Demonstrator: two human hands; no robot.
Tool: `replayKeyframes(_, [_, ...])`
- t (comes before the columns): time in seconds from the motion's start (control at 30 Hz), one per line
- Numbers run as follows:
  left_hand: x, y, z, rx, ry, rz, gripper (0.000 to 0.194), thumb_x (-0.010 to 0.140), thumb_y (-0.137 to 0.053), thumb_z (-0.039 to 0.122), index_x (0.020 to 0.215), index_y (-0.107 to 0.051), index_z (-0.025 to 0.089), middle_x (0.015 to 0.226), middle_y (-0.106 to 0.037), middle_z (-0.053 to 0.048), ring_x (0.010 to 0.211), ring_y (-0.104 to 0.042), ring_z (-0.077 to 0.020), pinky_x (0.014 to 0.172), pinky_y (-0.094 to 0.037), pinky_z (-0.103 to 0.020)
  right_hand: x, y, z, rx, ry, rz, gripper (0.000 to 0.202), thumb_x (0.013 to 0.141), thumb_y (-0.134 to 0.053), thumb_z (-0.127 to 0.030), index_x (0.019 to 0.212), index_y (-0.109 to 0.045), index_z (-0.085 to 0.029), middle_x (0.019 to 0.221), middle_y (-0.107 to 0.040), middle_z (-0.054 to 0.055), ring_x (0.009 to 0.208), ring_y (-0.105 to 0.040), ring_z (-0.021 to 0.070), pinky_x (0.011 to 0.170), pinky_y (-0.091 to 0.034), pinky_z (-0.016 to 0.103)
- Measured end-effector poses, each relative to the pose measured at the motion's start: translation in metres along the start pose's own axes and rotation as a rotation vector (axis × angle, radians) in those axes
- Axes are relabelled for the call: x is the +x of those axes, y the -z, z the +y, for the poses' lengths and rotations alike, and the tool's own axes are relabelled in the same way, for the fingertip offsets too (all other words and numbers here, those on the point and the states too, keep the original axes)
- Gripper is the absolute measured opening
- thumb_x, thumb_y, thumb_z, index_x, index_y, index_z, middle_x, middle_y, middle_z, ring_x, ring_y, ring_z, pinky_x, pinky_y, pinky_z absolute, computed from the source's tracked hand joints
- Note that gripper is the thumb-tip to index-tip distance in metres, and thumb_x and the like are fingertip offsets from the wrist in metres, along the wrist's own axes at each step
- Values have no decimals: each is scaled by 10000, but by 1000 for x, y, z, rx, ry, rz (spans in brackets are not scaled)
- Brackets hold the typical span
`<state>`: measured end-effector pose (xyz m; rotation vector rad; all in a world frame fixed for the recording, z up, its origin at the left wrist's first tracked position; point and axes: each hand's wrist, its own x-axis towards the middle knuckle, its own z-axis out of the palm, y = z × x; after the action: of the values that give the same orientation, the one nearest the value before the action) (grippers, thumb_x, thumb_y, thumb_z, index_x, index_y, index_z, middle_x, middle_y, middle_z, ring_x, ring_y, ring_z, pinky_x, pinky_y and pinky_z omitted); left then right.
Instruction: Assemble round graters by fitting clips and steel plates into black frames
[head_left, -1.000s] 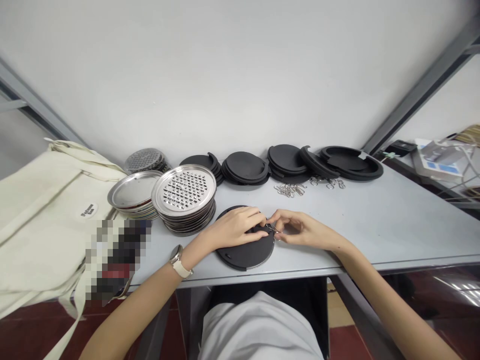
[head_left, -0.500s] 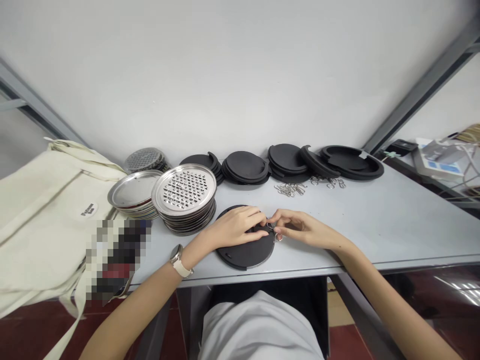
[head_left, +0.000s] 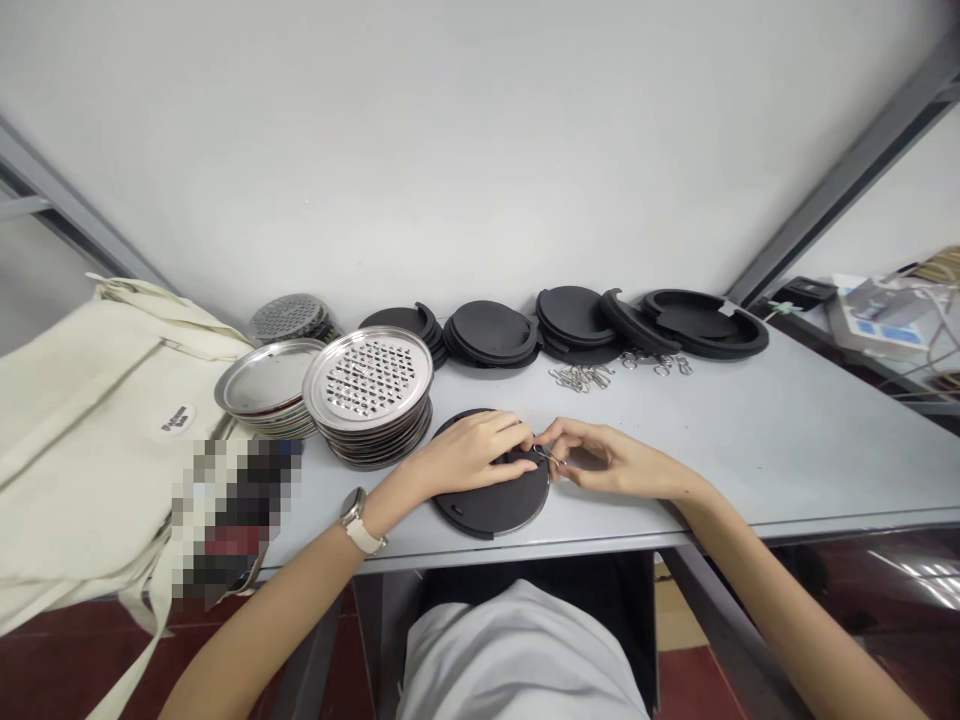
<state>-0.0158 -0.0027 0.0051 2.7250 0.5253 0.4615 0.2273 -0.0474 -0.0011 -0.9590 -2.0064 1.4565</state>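
Observation:
A black round disc (head_left: pixel 491 512) lies flat near the table's front edge. Across its upper part rests my left hand (head_left: pixel 484 452), thumb and fingers curled on the disc near its right rim. My right hand (head_left: pixel 600 458) is just right of the disc, its fingers pinching a small metal clip (head_left: pixel 550 457) at the rim. The two hands' fingertips almost meet there. Behind them, a pile of metal clips and rings (head_left: pixel 581 378) lies on the table.
Left of the disc stand a stack of perforated metal plates (head_left: pixel 369 380) and a stack of plain metal lids (head_left: pixel 271 378). Several black round pieces (head_left: pixel 491 333) line the wall. A cream bag (head_left: pixel 82 440) is at the far left; a shelf holds cables (head_left: pixel 941 320) at the right.
The fingers of my right hand have shifted slightly, and the metal clip between them has turned, with its ring no longer hanging below the fingertips. My left hand stays on the disc.

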Motion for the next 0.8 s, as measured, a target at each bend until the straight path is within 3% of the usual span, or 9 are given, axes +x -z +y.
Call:
replayKeyframes(0.23, [0, 1, 0, 4, -4, -4, 163, 948, -544, 331, 983, -553, 172, 932, -575, -33, 844, -554, -159, 783, -430, -265, -4, 7, 5, 39, -49, -13, 318, 894, -619, -317, 1183, -583, -189, 991, -728, 63, 979, -647, 196, 938, -464, 353])
replayKeyframes(0.53, [0, 1, 0, -12, 2, 1, 154, 940, -557, 321, 989, -559, 175, 939, -581, -35, 862, -564, -166, 795, -436, -269, -2, 6, 6, 57, -83, 37, 380, 891, -636, -363, 1234, -625, -199, 997, -747, 57, 979, -666, 210, 937, -478, 355])
replayKeyframes(0.8, [0, 0, 0, -20, 3, 15, 166, 941, -549, 333, 998, -569, 179, 935, -582, -31, 861, -565, -162, 786, -440, -273, 2, 0, 9, 62, -118, 81, 413, 824, -704, -412, 1142, -570, -185, 834, -743, 35, 829, -675, 199, 835, -488, 353])
